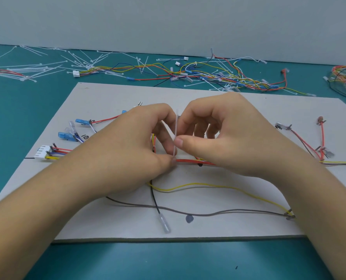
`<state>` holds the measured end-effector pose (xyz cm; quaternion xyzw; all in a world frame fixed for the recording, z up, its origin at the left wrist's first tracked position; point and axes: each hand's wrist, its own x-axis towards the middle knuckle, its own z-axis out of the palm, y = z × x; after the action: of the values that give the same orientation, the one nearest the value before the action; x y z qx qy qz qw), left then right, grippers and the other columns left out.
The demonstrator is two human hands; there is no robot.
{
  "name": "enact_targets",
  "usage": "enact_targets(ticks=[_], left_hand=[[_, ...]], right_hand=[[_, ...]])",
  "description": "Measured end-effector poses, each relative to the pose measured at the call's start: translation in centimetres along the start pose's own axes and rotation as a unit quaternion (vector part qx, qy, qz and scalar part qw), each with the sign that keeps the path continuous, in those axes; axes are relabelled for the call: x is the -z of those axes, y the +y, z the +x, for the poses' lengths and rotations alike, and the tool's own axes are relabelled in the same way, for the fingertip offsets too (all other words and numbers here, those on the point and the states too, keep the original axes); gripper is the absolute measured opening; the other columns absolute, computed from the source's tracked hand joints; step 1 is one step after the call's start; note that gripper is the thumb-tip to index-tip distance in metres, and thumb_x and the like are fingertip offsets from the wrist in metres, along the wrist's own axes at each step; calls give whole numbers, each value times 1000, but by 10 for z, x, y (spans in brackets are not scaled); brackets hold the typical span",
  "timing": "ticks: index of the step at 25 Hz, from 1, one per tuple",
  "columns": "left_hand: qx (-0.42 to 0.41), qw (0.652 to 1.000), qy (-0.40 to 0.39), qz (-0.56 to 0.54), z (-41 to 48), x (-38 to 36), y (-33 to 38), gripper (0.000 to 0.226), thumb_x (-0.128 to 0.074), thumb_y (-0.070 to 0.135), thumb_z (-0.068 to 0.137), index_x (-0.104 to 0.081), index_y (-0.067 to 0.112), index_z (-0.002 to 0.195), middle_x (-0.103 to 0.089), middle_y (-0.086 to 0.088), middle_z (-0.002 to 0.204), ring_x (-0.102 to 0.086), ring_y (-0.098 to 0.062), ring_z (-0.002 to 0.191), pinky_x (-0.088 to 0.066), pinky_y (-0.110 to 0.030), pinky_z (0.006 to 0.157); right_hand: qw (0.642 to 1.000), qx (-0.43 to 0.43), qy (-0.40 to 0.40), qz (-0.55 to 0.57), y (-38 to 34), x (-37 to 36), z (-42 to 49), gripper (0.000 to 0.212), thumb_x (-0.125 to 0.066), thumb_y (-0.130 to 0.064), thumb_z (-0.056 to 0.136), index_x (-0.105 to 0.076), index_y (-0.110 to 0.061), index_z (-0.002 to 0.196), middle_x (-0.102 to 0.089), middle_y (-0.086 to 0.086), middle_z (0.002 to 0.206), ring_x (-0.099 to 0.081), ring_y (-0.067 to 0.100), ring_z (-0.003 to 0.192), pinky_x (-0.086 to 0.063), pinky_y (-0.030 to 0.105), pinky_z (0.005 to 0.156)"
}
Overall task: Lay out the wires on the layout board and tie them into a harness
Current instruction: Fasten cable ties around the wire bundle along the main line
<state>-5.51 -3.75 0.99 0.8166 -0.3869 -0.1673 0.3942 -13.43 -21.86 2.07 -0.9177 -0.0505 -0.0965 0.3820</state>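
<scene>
Across the teal table (pixel 16 118) the layout board (pixel 107 93) lies flat, with the wires routed over it and a white connector (pixel 43 151) at its left edge. I have my left hand (pixel 131 150) curled down on the red bundle (pixel 190 161) mid-board, thumb and finger pinching where the cable tie (pixel 176 130) meets it. My right hand (pixel 228 134) grips the tie's upright strap between thumb and forefinger. I judge the cinch is underway. The risk is that a hard upward pull drags the bundle off its route, or the thin strap slips from my pinch. The yellow wire (pixel 198 186) and grey wire (pixel 188 213) sag loose nearer me and could be left out of the loop
</scene>
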Motion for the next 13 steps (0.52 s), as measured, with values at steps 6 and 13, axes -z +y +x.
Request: enact_targets(ticks=[6,13], left_hand=[[-16,1000,0,-2,0,-1,-1,33,-76,9,78,-58,36,87,-74,12,87,-43,-1,37,-33,-10,42],[-29,1000,-7,9,1,-2,1,31,-74,6,79,-59,32,87,-74,11,85,-48,4,42,-38,-11,47]], right_hand=[[999,44,-4,-14,0,-4,0,11,-73,-3,79,-70,-12,74,-65,-6,63,-61,15,59,-47,23,54],[993,100,17,-60,-3,-4,-2,4,-72,-2,74,-71,-6,72,-63,0,67,-58,17,64,-48,35,59]])
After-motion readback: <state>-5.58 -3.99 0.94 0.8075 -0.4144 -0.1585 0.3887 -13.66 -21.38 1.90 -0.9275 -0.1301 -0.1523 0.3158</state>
